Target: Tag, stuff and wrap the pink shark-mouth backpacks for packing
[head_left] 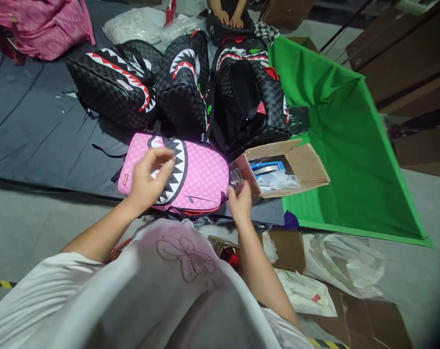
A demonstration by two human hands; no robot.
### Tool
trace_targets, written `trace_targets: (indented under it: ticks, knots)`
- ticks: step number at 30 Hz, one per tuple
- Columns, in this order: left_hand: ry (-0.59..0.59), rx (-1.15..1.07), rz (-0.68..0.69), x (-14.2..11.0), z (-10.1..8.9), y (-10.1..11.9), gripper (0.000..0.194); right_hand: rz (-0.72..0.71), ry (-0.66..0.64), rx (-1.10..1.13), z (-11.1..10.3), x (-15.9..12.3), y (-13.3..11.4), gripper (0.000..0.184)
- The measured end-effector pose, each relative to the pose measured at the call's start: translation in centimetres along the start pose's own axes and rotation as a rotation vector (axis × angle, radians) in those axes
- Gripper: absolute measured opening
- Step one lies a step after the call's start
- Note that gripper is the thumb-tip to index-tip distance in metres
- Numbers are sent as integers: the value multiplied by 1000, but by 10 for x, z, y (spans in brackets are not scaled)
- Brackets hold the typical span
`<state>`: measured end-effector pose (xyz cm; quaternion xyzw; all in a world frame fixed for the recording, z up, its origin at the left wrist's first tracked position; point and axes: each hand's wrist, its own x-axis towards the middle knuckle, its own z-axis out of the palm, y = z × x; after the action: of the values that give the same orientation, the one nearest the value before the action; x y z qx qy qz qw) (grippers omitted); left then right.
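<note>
A pink checkered backpack (205,167) with a shark-mouth print lies flat near the front edge of the dark-covered table. Above its printed teeth is my left hand (150,177), with fingers loosely curved, the thumb apart from them and nothing visible in between. My right hand (240,203) is by the backpack's rounded right end, close to a small open cardboard box (309,165). Its thumb and fingers are spread, though somewhat blurred, and I see nothing held. Inside the box are a blue tape roll (278,166) and crumpled clear plastic (278,180).
Several black checkered shark-print backpacks (183,72) stand behind the pink one. A green fabric bin (347,145) is at the right. Another pink backpack (45,29) sits back left. Another person's hands (230,20) rest on a black bag. Cardboard and plastic bags (347,261) cover the floor front right.
</note>
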<state>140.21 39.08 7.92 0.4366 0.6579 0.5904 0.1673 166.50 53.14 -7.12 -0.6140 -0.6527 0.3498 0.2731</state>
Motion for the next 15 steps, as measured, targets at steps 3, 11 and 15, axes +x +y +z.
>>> trace_targets:
  ticks: [3,11,15]
  knots:
    - [-361,129,-253,-21,22,-45,33,185,12,62,23,1,0,50]
    - [-410,-7,-232,-66,64,-63,98,-338,-242,513,35,-68,-130,44]
    - [216,-286,-438,-52,32,-81,40,-398,-563,618,66,-66,-130,48]
